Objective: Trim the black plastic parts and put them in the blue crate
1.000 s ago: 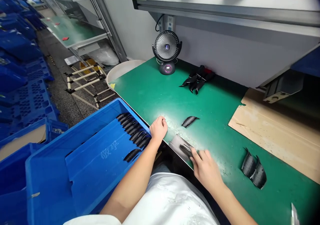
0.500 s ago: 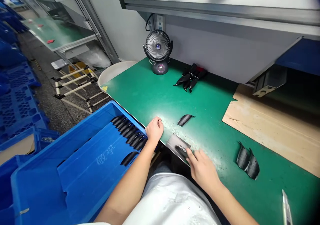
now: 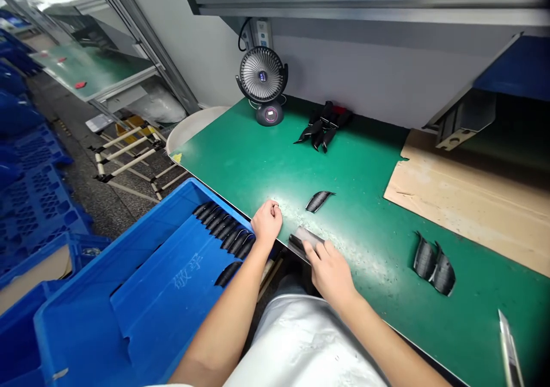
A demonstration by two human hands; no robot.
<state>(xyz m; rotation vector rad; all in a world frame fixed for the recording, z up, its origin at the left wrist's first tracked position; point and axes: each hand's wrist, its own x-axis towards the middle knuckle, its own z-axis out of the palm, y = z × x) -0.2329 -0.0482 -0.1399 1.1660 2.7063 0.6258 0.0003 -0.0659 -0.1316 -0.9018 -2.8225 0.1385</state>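
Note:
My right hand [image 3: 333, 275] grips a black curved piece [image 3: 295, 241] and presses it on a grey rectangular sheet [image 3: 310, 236] at the table's front edge; the fingers hide part of the piece. Curled into a fist, my left hand [image 3: 267, 222] rests on the table edge left of the sheet, with nothing visible in it. Beyond the hands lies a single black curved piece [image 3: 319, 201]. Two more black curved pieces [image 3: 433, 265] stand side by side to the right. Pale dust and crumbs cover the table around the sheet.
A blue bin [image 3: 73, 301] at left holds a row of black pieces [image 3: 224, 226]. On the green table [image 3: 240, 157] are a fan [image 3: 263, 80], a black pile [image 3: 324, 124], cardboard [image 3: 464, 195] and a utility knife [image 3: 509, 347]. A shelf [image 3: 344, 8] overhangs the back.
My right hand has slid left and away from me along the sheet, with the black curved piece. My left fist keeps its place. The camera view has shifted slightly.

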